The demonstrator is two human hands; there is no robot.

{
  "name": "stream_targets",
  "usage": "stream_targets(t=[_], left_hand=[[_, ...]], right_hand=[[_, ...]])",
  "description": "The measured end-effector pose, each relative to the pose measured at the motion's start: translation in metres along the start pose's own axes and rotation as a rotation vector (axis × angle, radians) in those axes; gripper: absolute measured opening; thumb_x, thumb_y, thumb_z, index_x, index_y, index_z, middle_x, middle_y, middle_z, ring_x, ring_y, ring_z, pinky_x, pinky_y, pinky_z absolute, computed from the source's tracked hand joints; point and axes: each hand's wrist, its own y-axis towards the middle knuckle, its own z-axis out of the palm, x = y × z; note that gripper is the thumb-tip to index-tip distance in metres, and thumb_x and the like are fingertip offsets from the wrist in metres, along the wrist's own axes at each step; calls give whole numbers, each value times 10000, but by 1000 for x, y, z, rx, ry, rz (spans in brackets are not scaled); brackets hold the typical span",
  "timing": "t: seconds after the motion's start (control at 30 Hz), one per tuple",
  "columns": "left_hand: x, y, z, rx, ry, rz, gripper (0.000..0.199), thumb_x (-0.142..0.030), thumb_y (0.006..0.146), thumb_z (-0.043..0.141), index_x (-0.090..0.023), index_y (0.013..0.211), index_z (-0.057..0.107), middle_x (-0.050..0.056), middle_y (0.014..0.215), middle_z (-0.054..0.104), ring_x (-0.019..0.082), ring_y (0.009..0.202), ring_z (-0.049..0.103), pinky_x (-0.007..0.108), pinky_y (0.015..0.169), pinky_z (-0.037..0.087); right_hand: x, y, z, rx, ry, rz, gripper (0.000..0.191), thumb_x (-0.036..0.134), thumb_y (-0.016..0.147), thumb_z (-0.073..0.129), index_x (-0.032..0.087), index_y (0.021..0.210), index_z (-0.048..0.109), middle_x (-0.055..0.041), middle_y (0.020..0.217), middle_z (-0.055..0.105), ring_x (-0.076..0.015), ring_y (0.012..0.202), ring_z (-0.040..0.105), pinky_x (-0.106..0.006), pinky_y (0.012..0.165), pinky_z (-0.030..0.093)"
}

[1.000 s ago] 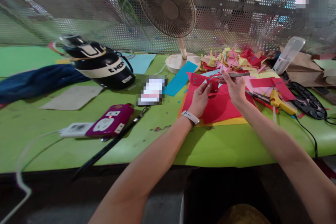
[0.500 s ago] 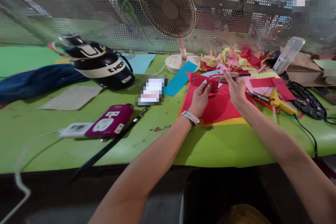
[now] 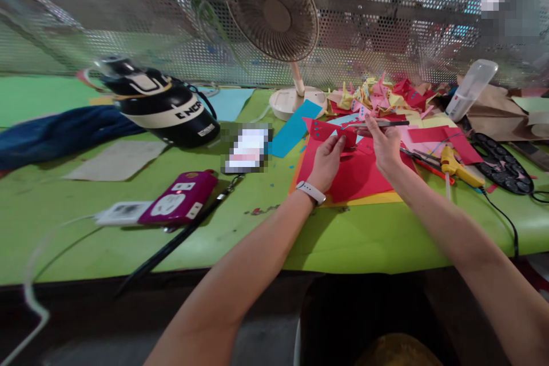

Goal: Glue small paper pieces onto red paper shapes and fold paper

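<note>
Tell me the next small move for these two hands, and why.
Probably steady the dotted red paper with the left hand and bring the slim tool's tip to it: the left hand pinches that paper, while the right hand grips the tool with its tip pointing that way.

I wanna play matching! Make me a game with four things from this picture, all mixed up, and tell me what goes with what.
1. Left hand
2. Right hand
3. Yellow plastic glue gun
4. Black-and-white bottle

A. Right of both hands
B. Pinching red paper
C. Left of the round beige fan
D. Holding a slim metallic tool

Pairs: 1-B, 2-D, 3-A, 4-C
</note>
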Motion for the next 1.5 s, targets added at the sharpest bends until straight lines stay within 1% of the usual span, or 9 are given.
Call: stream_targets(t=[0.2,0.37,0.53,0.73,0.9,1.07,1.2,1.4,1.5], left_hand=[[1,0,-1,3,9,8,256,-418,814,664,-175,893,648,77,861,725,199,811,703,334,755,566],[1,1,-2,8,10,3,268,-427,818,659,-172,898,638,72,854,728,182,788,704,325,756,570],[2,1,-2,7,1,3,251,-417,817,667,-176,885,642,67,844,731,187,797,705,320,751,574],[1,0,-2,14,-7,5,253,-416,819,669,-177,896,647,68,844,728,186,790,705,325,750,570],[1,0,-2,5,-12,-12,277,-438,802,683,-178,888,644,68,854,729,182,809,702,301,727,563],[1,0,-2,26,-45,7,336,-470,765,709,-170,907,650,75,877,727,191,825,701,314,735,571],[0,1,-2,24,-81,13,344,-480,732,739,-182,879,647,75,877,724,215,853,702,336,740,583],[1,1,-3,32,-71,-15,318,-469,748,729,-190,873,640,83,864,719,227,853,707,360,740,583],[1,0,-2,49,-71,-22,315,-462,754,718,-183,884,647,72,847,728,207,817,711,353,755,580]], right_hand=[[0,-3,2,-11,22,0,356,555,748,687,205,707,636,3,602,693,-188,658,719,-319,684,606],[0,-2,2,-4,38,6,344,542,743,697,205,713,638,4,594,683,-187,644,714,-329,694,608],[0,-1,1,-11,39,10,331,527,765,684,202,724,632,-7,619,685,-208,706,726,-339,702,609],[-1,-2,2,7,37,4,350,551,757,681,206,724,632,2,600,683,-189,645,715,-329,691,611],[1,-3,2,19,-13,-4,355,560,748,684,208,744,638,12,610,688,-176,628,712,-312,677,611],[3,-3,1,27,-8,-32,351,552,746,689,204,724,645,4,619,693,-188,646,718,-311,658,606],[6,-1,-1,14,-21,-31,353,553,749,685,205,709,647,3,623,701,-182,641,715,-299,642,602],[9,1,-2,17,-7,-49,331,524,771,677,198,715,664,-24,673,729,-205,742,734,-337,726,609],[7,1,-2,31,8,-50,328,519,783,666,196,727,663,-25,679,728,-210,765,736,-338,719,610]])
